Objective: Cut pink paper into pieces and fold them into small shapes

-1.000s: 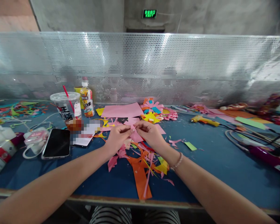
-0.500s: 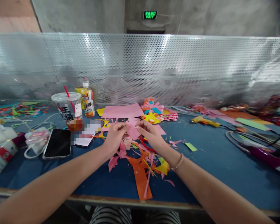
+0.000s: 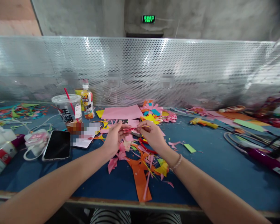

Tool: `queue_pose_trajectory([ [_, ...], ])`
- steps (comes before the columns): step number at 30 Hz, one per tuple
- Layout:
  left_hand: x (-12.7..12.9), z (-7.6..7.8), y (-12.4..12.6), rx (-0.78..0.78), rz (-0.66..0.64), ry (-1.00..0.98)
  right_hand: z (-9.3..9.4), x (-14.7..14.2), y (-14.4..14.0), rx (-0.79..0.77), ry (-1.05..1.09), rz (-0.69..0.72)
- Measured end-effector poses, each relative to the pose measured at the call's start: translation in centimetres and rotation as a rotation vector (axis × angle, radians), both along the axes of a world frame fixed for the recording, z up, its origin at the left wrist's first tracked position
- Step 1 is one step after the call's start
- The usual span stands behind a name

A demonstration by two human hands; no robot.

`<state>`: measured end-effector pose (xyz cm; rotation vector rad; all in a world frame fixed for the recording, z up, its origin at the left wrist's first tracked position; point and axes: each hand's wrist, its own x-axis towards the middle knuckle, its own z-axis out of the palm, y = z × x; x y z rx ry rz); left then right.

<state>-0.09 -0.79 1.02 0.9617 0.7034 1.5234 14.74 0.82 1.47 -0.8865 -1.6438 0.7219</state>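
Note:
My left hand (image 3: 114,137) and my right hand (image 3: 152,134) meet at the middle of the table. Between their fingertips is a small piece of pink paper (image 3: 130,129), seen nearly edge-on, with both hands closed on it. Just below my right hand lie red-handled scissors (image 3: 148,148), partly covered by scraps. Under and in front of the hands spread pink scraps (image 3: 113,163) and a cut orange paper piece (image 3: 141,179). A larger pink sheet (image 3: 122,112) lies behind them, beside layered paper flowers (image 3: 152,109).
To the left are a phone (image 3: 57,145), a plastic cup (image 3: 66,109) with a straw, and a bottle (image 3: 87,102). A yellow glue gun (image 3: 204,123) lies at the right, near cables and a purple tool (image 3: 266,158). A perforated metal screen (image 3: 140,68) borders the back.
The pink paper has turned from facing me to nearly edge-on. My left fingers have spread around its side, and the view has tilted slightly upward.

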Motion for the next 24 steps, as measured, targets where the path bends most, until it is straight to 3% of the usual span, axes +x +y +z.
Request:
queue_pose_trajectory([
  [6, 0.06, 0.09, 0.18, -0.046, 0.052, 0.121, 0.09, 0.29, -0.04, 0.3, -0.159, -0.051],
  [13, -0.08, 0.08, 0.05, -0.08, -0.023, 0.124, -0.25, 0.35, 0.12, 0.215, 0.015, 0.037],
  [20, -0.08, -0.11, 0.17, -0.064, 0.007, 0.14, -0.2, 0.6, 0.43, 0.191, -0.045, 0.012],
  [24, -0.06, -0.38, 0.21, -0.034, -0.001, 0.135, 0.14, 0.67, 0.3, 0.252, -0.138, -0.083],
])
